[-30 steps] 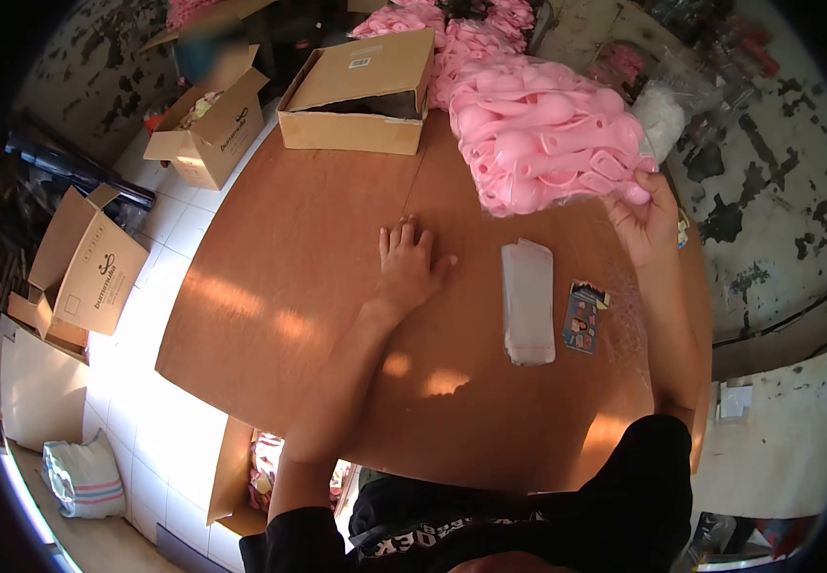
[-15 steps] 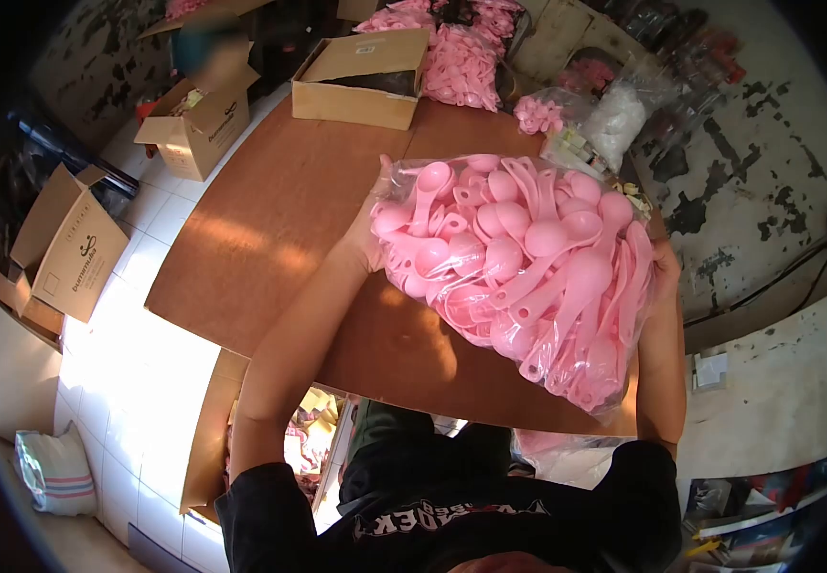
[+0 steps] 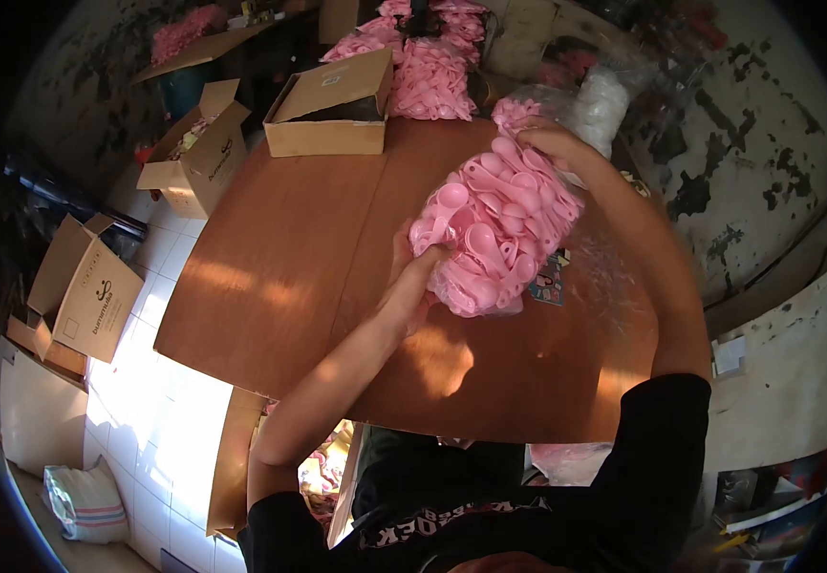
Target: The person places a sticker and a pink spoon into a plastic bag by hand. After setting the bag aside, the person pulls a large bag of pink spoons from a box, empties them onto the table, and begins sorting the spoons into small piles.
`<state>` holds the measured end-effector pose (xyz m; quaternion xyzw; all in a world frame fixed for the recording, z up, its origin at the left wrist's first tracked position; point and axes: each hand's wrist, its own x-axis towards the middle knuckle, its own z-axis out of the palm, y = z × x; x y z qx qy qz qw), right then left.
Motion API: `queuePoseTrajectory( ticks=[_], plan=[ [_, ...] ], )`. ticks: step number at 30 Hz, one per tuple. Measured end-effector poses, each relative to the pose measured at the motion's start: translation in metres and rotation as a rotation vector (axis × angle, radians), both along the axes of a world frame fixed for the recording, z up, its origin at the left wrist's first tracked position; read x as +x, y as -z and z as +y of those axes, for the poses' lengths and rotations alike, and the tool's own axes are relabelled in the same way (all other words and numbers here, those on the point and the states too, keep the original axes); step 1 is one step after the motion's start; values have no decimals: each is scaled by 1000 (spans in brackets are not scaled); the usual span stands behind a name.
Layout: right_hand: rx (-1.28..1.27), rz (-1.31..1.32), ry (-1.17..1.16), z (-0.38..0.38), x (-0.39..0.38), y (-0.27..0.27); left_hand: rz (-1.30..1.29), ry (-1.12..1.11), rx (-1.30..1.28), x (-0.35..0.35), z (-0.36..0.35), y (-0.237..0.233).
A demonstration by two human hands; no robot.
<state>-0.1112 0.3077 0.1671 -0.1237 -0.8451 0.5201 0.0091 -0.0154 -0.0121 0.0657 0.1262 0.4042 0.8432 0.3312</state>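
A clear plastic bag of pink measuring spoons (image 3: 499, 224) is held up tilted over the brown table (image 3: 270, 277). My left hand (image 3: 418, 272) grips its lower left side, thumb on the front and the other fingers partly hidden behind. At the bag's top edge is my right hand (image 3: 552, 143), its fingers bent over the plastic and partly out of sight. Under the bag's right side, a small printed card (image 3: 549, 279) lies on the table beside some crumpled clear plastic (image 3: 609, 277).
A cardboard box (image 3: 327, 138) stands at the table's far edge, near more bags of pink spoons (image 3: 432, 81). Behind my right hand is a bag of white items (image 3: 600, 110). Open cartons (image 3: 198, 158) stand left, and a white sack (image 3: 88, 501) lies on the floor.
The bag has turned more upright and moved away from me. My right hand has shifted from its right side to the top; my left hand has moved right and lower along it.
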Motion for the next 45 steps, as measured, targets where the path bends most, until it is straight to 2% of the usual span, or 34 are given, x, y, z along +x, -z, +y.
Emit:
queuePoseTrajectory(
  ticks=[2,5,7,8,10,13,15,16,18,19,21,23,26,27,28,30,32,34,35,36,37,40,45],
  plan=[
    [190,29,-26,16,-43,16,-101,-32,-35,-2,20,-8],
    [239,80,-79,19,-80,38,-81,-126,-52,-5,47,10],
    [419,73,-144,21,-103,58,-58,-165,-78,-4,56,20],
    [409,77,-138,21,-112,72,-86,-192,-85,-3,59,26],
    [557,224,-147,10,-118,89,-115,-217,-101,-2,60,28],
    [528,277,-191,-1,-120,104,-161,-187,-83,-3,56,34],
    [359,289,-207,-12,-101,98,-90,26,-233,-12,43,38],
    [356,284,-205,-16,-92,94,-95,29,-236,-7,33,30],
    [421,357,-124,-28,-74,85,-47,182,-188,8,9,12],
    [418,356,-122,-35,-60,79,-48,183,-191,19,-5,7],
    [518,529,-178,-52,-20,68,50,-75,-250,55,-41,6],
    [424,684,-251,-74,33,61,224,167,-58,82,-99,7],
    [553,817,-332,-106,126,51,113,710,210,115,-195,70],
    [589,811,-358,-109,149,58,110,849,156,125,-224,93],
    [575,809,-348,-115,171,60,-32,862,42,143,-262,127],
    [760,799,-346,-124,207,60,-254,633,-289,185,-297,171],
    [730,778,-349,-124,218,68,-457,226,-758,243,-316,248],
    [694,838,-267,-120,217,82,-492,-28,-1075,299,-315,317],
    [672,807,-283,-118,216,83,-234,95,-1202,321,-318,342],
    [668,813,-282,-120,218,83,35,219,-1311,332,-318,355],
    [639,806,-269,-123,219,83,96,287,-1359,338,-313,358],
    [599,819,-265,-130,222,82,-26,352,-1426,342,-301,361],
    [547,841,-270,-134,226,79,-95,336,-1442,335,-296,353]
  ],
)
